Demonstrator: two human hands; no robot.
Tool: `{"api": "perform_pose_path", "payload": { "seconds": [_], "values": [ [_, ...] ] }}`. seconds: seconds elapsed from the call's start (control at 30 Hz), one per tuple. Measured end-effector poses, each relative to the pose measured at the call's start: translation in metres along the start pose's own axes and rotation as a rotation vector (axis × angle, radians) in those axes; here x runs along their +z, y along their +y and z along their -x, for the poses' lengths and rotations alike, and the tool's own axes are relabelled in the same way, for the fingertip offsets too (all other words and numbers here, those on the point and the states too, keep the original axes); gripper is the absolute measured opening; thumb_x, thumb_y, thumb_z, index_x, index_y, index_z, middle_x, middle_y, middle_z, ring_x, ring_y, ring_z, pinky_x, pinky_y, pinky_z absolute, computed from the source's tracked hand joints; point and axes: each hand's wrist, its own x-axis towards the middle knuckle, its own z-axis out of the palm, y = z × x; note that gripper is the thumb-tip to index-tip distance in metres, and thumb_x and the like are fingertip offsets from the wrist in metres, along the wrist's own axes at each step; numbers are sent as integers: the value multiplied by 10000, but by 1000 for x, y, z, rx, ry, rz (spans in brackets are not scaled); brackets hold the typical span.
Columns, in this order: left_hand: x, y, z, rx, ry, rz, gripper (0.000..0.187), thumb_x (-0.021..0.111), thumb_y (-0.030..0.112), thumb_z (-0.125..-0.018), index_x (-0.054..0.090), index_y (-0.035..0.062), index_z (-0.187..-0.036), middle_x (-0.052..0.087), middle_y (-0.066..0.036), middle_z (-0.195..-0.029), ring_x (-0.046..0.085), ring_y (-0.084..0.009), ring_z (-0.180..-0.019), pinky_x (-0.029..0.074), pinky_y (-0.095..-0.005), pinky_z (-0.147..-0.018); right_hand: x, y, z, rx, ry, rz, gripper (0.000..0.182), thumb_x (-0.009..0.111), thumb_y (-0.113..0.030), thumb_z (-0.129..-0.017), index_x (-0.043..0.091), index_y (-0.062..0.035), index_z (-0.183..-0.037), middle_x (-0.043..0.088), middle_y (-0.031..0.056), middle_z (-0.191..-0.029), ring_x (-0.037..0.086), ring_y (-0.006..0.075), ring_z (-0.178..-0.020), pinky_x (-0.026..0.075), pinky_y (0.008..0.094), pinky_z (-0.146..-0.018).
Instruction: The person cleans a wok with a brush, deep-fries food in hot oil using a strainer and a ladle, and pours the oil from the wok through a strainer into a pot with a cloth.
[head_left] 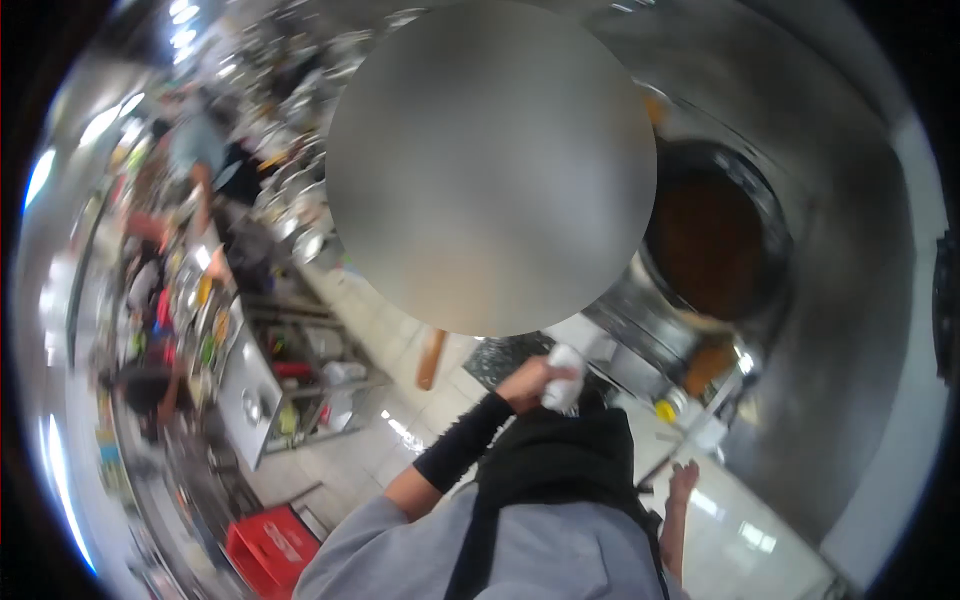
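Note:
My left hand (pixel 532 387), with a black sleeve on the forearm, is closed around a crumpled white cloth (pixel 564 378) in front of my dark apron (pixel 560 450). Low on the right hangs my right hand (pixel 683 480), its fingers apart and nothing visible in it. Ahead to the right sits a large dark wok (pixel 712 235) with brown contents. A wooden handle (pixel 431 360) sticks out below a grey blurred disc, which hides the upper middle of the view and whatever the handle belongs to.
A steel table with shelves (pixel 262 385) stands on the left, carrying bowls and containers. Below it is a red crate (pixel 272 548). Farther back a person (pixel 197 150) stands beside a crowded counter. A small yellow-topped container (pixel 668 409) is near the stove edge.

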Motion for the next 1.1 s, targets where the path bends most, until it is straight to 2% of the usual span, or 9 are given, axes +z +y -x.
{"api": "perform_pose_path", "payload": {
  "seconds": [0.1, 0.17, 0.27, 0.33, 0.53, 0.73, 0.8, 1.03, 1.1],
  "values": [
    [-4, 3, -36, 258, -36, -464, 268, 723, 134, -882, 698, -1, -1112, 721, -137, -1067, 719, -250, -935, 588, -410, -843, -3, -15, 39, 220, -214, -174, 1045, 876, -296, -782, 274, 1, -1582, 461, 234, -1486, 491, 327, -1343, 435, 421, -1099],
    [3, 10, -54, 560, -108, -854, 269, 734, 132, -877, 699, -14, -1100, 720, -122, -1018, 713, -232, -883, 590, -387, -780, 19, 0, 50, 249, -238, -466, 966, 883, -335, -763, 360, 7, -1500, 595, 160, -1255, 643, 242, -1075, 539, 344, -907],
    [64, 49, -70, 31, 44, -136, 319, 761, 199, -916, 693, -34, -1122, 718, -94, -998, 700, -188, -860, 576, -337, -717, 55, 10, 47, 32, -272, -746, 512, 830, -340, -798, 611, 28, -1078, 671, 43, -896, 634, 133, -776, 506, 299, -660],
    [73, 53, -98, 99, 29, -229, 403, 794, 238, -907, 679, -48, -1167, 712, -83, -1030, 690, -173, -836, 568, -295, -696, 62, -3, 37, 267, -277, -600, 397, 839, -269, -797, 638, 35, -954, 656, 64, -737, 691, 218, -697, 529, 355, -628],
    [107, 82, -182, -121, 41, -215, 456, 585, 476, -1016, 595, 100, -1274, 669, -90, -1136, 657, -273, -974, 550, -528, -838, 69, -26, 27, 167, 102, 26, 408, 805, -347, -832, 624, 5, -734, 649, 134, -640, 676, 302, -636, 514, 453, -632],
    [168, 87, -241, -380, 34, -145, 597, 474, 722, -970, 599, 161, -1131, 633, -104, -1038, 637, -288, -1000, 542, -574, -852, 33, -54, 55, 17, 262, -276, 469, 767, -231, -902, 425, -48, -640, 455, 39, -542, 438, 147, -512, 371, 373, -488],
    [157, 73, -271, -336, -39, -32, 535, 678, 624, -900, 634, 130, -1099, 647, -90, -951, 659, -301, -964, 551, -519, -865, 34, -34, 56, -74, 231, -480, 476, 751, -125, -923, 372, -95, -636, 360, -31, -574, 338, 77, -554, 264, 316, -473],
    [164, 88, -230, 808, -270, -1290, 399, 919, 313, -685, 701, 22, -848, 715, -142, -797, 720, -309, -763, 580, -383, -716, -17, -139, 18, -62, 251, -517, 315, 694, -201, -999, 471, -79, -812, 438, -27, -531, 430, 76, -376, 332, 284, -347],
    [157, 82, -241, 808, -329, -1189, 391, 921, 293, -677, 700, 25, -856, 703, -130, -782, 716, -288, -745, 579, -377, -704, -36, -182, -9, -103, 256, -498, 255, 690, -208, -996, 541, -38, -877, 485, -9, -520, 442, 91, -354, 327, 288, -334]
  ]
}}
